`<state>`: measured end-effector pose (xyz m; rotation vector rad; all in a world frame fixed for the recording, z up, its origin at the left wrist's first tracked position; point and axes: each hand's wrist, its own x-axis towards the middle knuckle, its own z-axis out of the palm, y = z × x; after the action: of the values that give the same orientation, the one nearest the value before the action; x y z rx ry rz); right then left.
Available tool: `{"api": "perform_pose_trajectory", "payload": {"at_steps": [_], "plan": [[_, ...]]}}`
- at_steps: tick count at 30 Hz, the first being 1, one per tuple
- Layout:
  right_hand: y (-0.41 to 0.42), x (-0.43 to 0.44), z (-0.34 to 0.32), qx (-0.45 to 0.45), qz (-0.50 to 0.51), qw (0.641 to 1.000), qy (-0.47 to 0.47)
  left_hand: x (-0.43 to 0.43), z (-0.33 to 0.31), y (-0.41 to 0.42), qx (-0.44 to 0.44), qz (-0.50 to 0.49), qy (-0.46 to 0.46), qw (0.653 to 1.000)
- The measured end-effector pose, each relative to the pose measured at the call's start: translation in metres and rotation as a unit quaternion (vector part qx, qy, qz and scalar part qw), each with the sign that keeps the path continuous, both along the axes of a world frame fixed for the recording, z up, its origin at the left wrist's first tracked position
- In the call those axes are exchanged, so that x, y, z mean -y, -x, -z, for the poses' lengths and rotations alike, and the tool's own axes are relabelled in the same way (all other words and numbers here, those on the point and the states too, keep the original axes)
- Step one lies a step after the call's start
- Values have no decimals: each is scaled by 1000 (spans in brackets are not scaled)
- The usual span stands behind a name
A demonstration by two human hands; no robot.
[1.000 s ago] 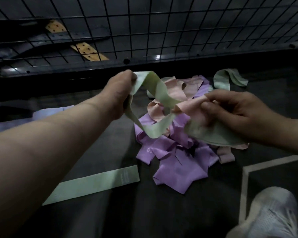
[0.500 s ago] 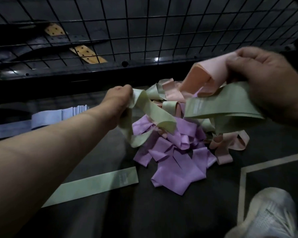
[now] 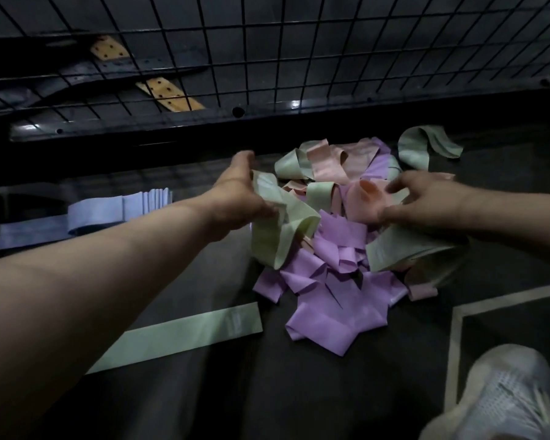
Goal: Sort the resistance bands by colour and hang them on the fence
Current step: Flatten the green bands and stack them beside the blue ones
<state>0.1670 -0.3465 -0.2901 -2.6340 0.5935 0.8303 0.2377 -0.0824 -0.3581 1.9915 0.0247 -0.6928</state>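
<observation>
While left hand [image 3: 238, 198] grips the green band [image 3: 283, 227] as before, right hand [image 3: 426, 201] now sits lowered onto pink band [image 3: 361, 201]; blur hides its grip.

Premises present as a gym or training area, dimly lit. Grounds: a dark floor [image 3: 299, 392] carries a pale painted line [image 3: 502, 296] that turns a corner, in the manner of a court marking. A black wire-grid fence [image 3: 299, 42] on a metal base rail [image 3: 172, 122] closes the far side. Behind it lie dark perforated bars and pale wooden strips [image 3: 169, 93] drilled with holes. Resistance bands [image 3: 337, 312] in green, pink, purple and blue lie loose on the floor. A white sports shoe [image 3: 508, 398] sits at lower right.
</observation>
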Motion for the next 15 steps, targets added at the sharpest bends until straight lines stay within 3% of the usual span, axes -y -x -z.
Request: {"api": "perform_pose_trajectory", "payload": {"at_steps": [4, 6, 9, 12, 15], "plan": [[-1, -14, -8, -29, -102, 994, -14, -9, -10, 6, 167, 145, -156, 963], [-6, -18, -14, -51, -134, 990, -2, -11, -18, 10, 227, 162, -152, 948], [-14, -22, -24, -38, -130, 989, -65, -9, -29, 14, 290, 136, -136, 938], [-21, -28, -39, -24, -43, 977, -206, -4, -29, 13, 221, 86, -134, 962], [-26, -36, -52, -35, 33, 943, -329, 4, -10, 13, 62, 44, -2, 997]]}}
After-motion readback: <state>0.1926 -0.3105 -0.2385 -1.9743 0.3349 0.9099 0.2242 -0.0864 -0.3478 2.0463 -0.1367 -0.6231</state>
